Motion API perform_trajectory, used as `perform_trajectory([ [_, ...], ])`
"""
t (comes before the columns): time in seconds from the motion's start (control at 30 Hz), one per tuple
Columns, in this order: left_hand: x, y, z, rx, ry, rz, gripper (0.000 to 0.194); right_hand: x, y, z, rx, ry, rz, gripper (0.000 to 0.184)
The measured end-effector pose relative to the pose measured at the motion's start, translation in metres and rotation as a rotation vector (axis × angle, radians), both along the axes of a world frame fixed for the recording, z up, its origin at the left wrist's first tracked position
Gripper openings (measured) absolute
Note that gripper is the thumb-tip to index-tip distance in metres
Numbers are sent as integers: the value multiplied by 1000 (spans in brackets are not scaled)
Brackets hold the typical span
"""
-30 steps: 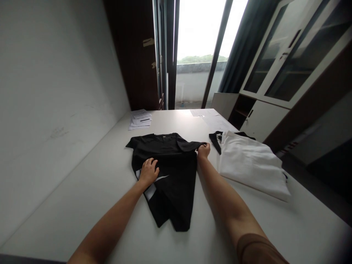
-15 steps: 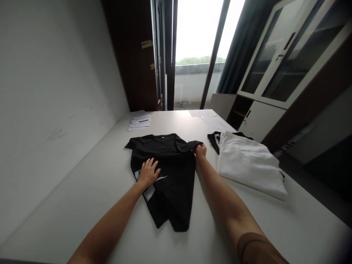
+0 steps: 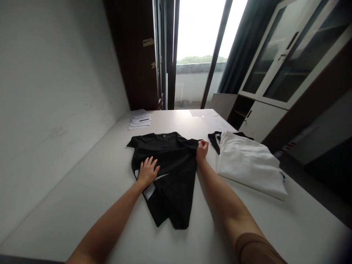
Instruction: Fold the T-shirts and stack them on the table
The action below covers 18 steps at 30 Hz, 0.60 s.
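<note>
A black T-shirt (image 3: 170, 172) with a white stripe lies partly folded on the white table (image 3: 82, 205). My left hand (image 3: 147, 171) rests flat on its left side, fingers spread, pressing the cloth down. My right hand (image 3: 202, 149) is closed in a pinch on the shirt's right sleeve, near the shoulder, holding it over the shirt's body. The collar points away from me.
A white garment (image 3: 250, 163) on top of a black one lies to the right. A small stack of papers (image 3: 140, 120) sits at the far left, loose sheets (image 3: 206, 117) at the far end. A wall runs along the left; a cabinet stands at right.
My right hand has drawn the sleeve a little inward and upward over the shirt. My left hand has stayed pressed on the cloth.
</note>
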<state>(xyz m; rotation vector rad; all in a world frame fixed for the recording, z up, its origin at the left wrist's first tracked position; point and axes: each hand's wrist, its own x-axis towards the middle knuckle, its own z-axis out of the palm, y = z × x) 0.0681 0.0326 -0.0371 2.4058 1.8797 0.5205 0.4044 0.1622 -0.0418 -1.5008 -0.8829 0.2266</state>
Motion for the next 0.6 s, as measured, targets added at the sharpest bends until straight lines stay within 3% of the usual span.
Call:
perform_trajectory([
  [0.1, 0, 0, 0, -4, 17, -6, 51, -9, -10, 8, -13, -270, 50, 22],
  [0.23, 0, 0, 1, -7, 24, -7, 51, -30, -22, 15, -183, -531, 272, 22],
  [0.33, 0, -1, 2, -16, 24, -8, 51, -43, -28, 19, -206, -678, 407, 20],
  [0.53, 0, 0, 5, -22, 31, -6, 50, -51, -40, 26, -276, -793, 576, 24],
  [0.6, 1, -3, 12, -5, 29, -11, 47, -52, -42, 27, -223, -797, 616, 24],
])
